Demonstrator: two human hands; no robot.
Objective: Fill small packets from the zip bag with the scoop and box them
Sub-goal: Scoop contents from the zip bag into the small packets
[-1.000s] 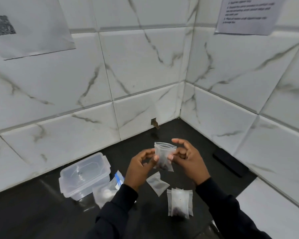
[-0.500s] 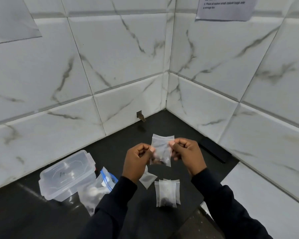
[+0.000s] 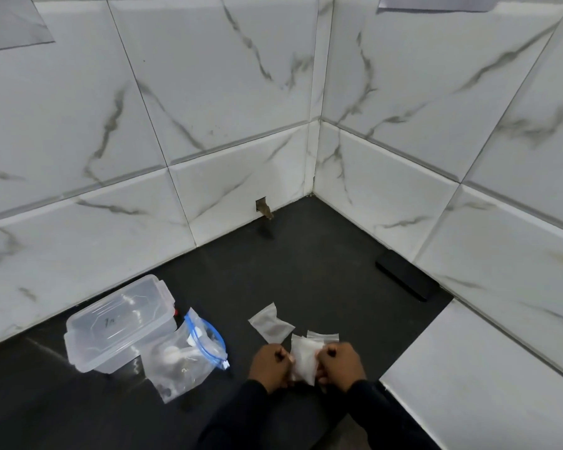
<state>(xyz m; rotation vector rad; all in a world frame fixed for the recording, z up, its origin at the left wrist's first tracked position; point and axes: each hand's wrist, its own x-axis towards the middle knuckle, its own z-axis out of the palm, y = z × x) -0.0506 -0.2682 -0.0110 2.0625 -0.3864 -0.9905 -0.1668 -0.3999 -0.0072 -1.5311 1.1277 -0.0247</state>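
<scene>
White marble, black bench, clear plastic.

The wall tiles (image 3: 228,92) around me are white with grey veins running slantwise, and the bench (image 3: 322,274) is plain black with a dull sheen. My sleeves (image 3: 241,414) are black too. The packet (image 3: 303,358) between my left grip (image 3: 270,368) and right grip (image 3: 340,365) is cloudy white. The box (image 3: 117,323) is clear and colourless; the zip bag (image 3: 184,355) is clear with a blue strip at its mouth and dark bits inside. A black slab (image 3: 403,280) lies by the right wall.
</scene>
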